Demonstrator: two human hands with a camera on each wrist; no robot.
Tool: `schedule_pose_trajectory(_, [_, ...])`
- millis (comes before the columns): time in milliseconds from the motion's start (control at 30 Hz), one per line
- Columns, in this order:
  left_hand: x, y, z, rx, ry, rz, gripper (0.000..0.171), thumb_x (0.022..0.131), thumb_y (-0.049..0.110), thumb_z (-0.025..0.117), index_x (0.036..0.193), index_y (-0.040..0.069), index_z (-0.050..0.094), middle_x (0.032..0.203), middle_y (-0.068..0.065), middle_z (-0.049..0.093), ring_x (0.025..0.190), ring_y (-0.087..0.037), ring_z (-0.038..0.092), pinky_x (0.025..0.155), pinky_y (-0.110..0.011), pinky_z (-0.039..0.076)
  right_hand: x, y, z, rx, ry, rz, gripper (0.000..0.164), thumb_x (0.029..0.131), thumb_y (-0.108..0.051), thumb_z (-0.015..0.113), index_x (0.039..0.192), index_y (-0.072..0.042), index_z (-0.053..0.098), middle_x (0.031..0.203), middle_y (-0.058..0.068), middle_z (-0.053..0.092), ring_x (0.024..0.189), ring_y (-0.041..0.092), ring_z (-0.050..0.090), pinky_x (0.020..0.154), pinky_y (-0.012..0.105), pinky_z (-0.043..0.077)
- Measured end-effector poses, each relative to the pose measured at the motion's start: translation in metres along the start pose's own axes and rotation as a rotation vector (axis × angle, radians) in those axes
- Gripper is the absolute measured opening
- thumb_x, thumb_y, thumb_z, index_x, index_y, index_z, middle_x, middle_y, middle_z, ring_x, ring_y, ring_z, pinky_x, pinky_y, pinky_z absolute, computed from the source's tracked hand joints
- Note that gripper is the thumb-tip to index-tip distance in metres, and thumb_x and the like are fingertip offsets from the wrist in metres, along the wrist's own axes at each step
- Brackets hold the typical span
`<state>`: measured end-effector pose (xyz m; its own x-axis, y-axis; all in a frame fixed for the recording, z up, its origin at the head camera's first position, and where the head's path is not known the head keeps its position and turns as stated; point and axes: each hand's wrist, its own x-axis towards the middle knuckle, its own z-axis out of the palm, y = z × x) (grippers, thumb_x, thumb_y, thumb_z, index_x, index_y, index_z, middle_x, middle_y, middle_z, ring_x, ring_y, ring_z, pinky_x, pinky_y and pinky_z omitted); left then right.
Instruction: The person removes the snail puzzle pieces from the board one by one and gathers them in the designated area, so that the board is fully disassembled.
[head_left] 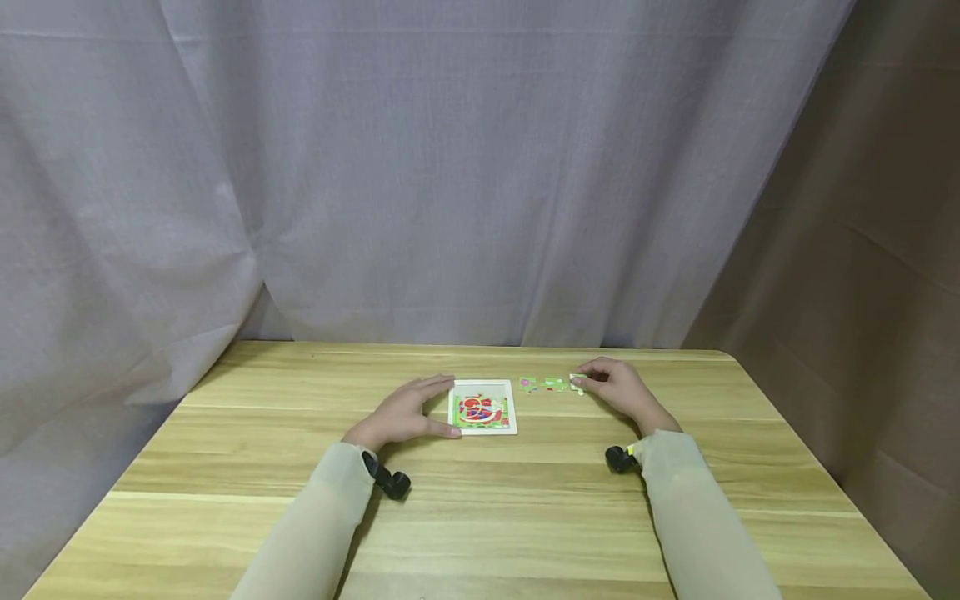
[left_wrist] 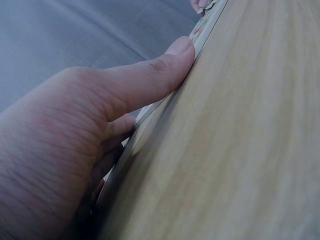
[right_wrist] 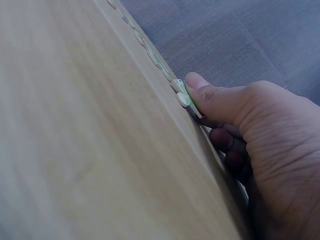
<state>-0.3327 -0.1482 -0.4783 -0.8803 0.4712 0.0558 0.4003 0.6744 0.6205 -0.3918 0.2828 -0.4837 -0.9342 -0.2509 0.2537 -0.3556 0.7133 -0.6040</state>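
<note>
A square jigsaw puzzle in a white frame tray (head_left: 513,408) lies on the table; its lower part shows a red, green and white picture, its upper part pale backing. My left hand (head_left: 405,411) holds the tray at its left side, thumb at the near corner and fingers at the far corner. In the left wrist view the thumb (left_wrist: 165,65) lies along the tray's edge. My right hand (head_left: 618,388) pinches a green and white puzzle piece (right_wrist: 189,97) between thumb and fingers, close to the table. Its other fingers are curled below.
Two loose green puzzle pieces, one with a pink spot (head_left: 528,383) and another (head_left: 554,384), lie between the tray and my right hand. The wooden table (head_left: 495,517) ends at a grey curtain (head_left: 420,183) behind. A brown curtain (head_left: 870,267) hangs at the right.
</note>
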Motion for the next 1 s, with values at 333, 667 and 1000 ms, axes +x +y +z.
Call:
schedule_pose_trajectory(333, [0.0012, -0.0014, 0.0007, -0.001, 0.000, 0.005, 0.104, 0.088, 0.057, 0.091, 0.172, 0.013, 0.048, 0.182, -0.011, 0.041, 0.171, -0.042, 0.033, 0.140, -0.070, 0.022, -0.0004, 0.0014, -0.0015, 0.021, -0.018, -0.023, 0.012, 0.103, -0.019, 0.084, 0.109, -0.009, 0.088, 0.114, 0.011, 0.082, 0.095, 0.016, 0.066, 0.083, 0.028, 0.054])
schedule_pose_trajectory(667, [0.0012, -0.0009, 0.0005, 0.002, 0.001, 0.000, 0.104, 0.087, 0.057, 0.092, 0.171, 0.013, 0.049, 0.182, -0.011, 0.041, 0.170, -0.042, 0.034, 0.140, -0.070, 0.023, -0.0003, 0.0011, -0.0014, 0.041, -0.024, -0.033, 0.010, 0.103, -0.017, 0.083, 0.109, -0.009, 0.087, 0.109, 0.009, 0.081, 0.090, 0.014, 0.063, 0.080, 0.026, 0.052])
schedule_pose_trajectory(1000, [0.0012, 0.0000, 0.0009, 0.002, -0.002, -0.009, 0.104, 0.088, 0.056, 0.092, 0.172, 0.013, 0.048, 0.183, -0.011, 0.040, 0.171, -0.042, 0.033, 0.140, -0.070, 0.022, -0.0010, 0.0007, -0.0019, 0.050, -0.030, -0.012, 0.011, 0.105, -0.017, 0.082, 0.111, -0.009, 0.087, 0.109, 0.009, 0.081, 0.090, 0.016, 0.063, 0.079, 0.027, 0.051])
